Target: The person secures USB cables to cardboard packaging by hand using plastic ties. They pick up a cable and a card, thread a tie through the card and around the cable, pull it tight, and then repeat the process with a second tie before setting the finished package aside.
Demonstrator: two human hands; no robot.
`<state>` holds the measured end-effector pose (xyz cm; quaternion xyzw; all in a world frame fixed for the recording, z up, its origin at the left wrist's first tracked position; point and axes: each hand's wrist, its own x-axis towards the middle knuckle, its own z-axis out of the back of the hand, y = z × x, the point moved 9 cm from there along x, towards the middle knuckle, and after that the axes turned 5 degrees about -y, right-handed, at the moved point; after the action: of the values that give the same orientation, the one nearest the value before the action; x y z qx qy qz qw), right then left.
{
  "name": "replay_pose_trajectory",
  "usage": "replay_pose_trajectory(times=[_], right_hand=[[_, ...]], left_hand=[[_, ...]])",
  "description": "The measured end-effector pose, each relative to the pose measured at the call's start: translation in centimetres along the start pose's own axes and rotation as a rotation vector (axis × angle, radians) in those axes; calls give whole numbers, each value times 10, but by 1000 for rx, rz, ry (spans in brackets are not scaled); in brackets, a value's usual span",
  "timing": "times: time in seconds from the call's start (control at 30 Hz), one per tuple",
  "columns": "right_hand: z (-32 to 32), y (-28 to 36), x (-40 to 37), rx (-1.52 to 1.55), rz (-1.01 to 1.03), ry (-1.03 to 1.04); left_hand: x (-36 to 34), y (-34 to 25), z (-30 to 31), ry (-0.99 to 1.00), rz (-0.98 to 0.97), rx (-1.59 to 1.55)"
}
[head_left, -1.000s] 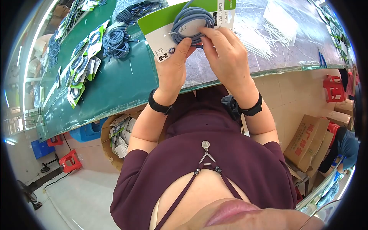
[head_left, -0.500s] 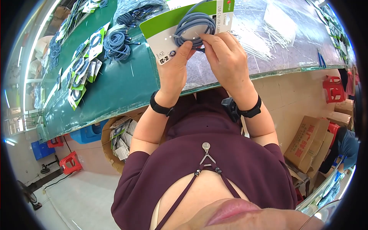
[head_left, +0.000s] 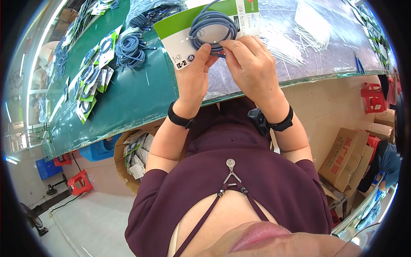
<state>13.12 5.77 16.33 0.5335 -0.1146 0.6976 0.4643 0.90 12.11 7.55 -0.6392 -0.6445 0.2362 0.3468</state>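
Note:
A green-and-white packaging card (head_left: 170,30) printed "USB-C to USB-C cable" is held up over the table's near edge. On its front lies a coiled blue-grey USB cable (head_left: 195,31). My left hand (head_left: 192,77) grips the card's lower edge, its thumb pressed against the bottom of the coil. My right hand (head_left: 253,64) pinches at the coil's lower right with thumb and forefinger. A thin white tie seems to be at those fingertips, though the fingers largely hide it. Behind the card, the left fingers are mostly out of sight.
Loose coiled cables (head_left: 130,50) and carded cables (head_left: 87,81) lie on the green table mat (head_left: 128,92). White cable ties (head_left: 282,47) and blue tweezers (head_left: 358,64) lie to the right. Below are a carton (head_left: 121,160) of cards and a cardboard box (head_left: 343,158).
The card with its cable has shifted slightly left and tilted a little. Both hands keep their places at its lower edge, the right fingertips moving slightly left along the coil.

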Motion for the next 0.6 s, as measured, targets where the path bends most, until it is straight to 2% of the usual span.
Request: replay_pose_trajectory(times=[0.47, 0.57, 0.6], right_hand=[[1, 4, -1, 55, -1, -25], [-4, -11, -7, 385, -280, 63], [-4, -12, -8, 387, -280, 64]], left_hand=[[0, -11, -1, -8, -93, 35], [3, -7, 5, -5, -91, 22], [5, -5, 8, -12, -77, 16]])
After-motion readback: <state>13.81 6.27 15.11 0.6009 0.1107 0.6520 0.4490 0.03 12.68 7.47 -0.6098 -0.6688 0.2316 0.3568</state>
